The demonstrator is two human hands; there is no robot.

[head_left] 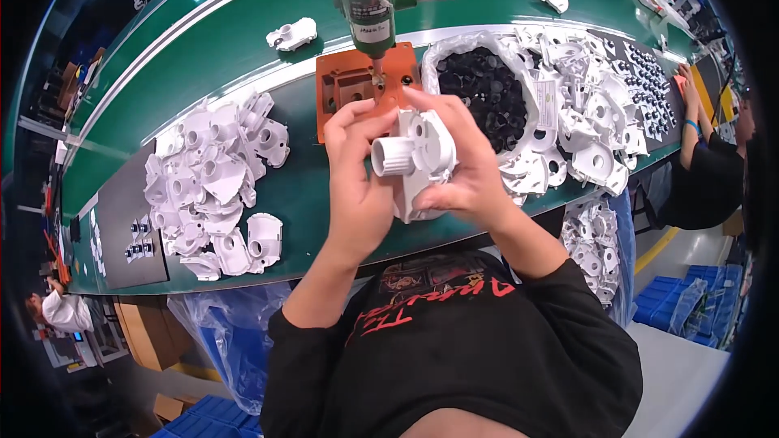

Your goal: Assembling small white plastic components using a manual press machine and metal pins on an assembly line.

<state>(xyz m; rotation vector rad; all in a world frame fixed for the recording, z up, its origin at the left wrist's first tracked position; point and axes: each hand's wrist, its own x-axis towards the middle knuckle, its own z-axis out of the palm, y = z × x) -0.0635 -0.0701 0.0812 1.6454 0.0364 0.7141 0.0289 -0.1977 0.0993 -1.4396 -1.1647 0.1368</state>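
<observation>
And here it is: one white housing (418, 150), up in front of the orange fixture (345, 61), clamped between both hands. The left hand (357, 174) has its grip closed by the ribbed tube; the right hand (466, 166) pinches the opposite side, thumb low. Mid-batch, I'd judge: there's a white heap (207, 166) on the left, a broader white pile (596, 126) on the right, and which one is finished I can't tell. No housing sits in what shows of the fixture, below the green press (369, 20) (its tool end hangs right over it), so whether this piece is done, I can't say. Room? A bare strip of green surface (304, 195) lies between heap and left hand; rightward, the bag of black parts (479, 89) crowds the fixture. The surface's near edge passes beneath the forearms, close to the body.
</observation>
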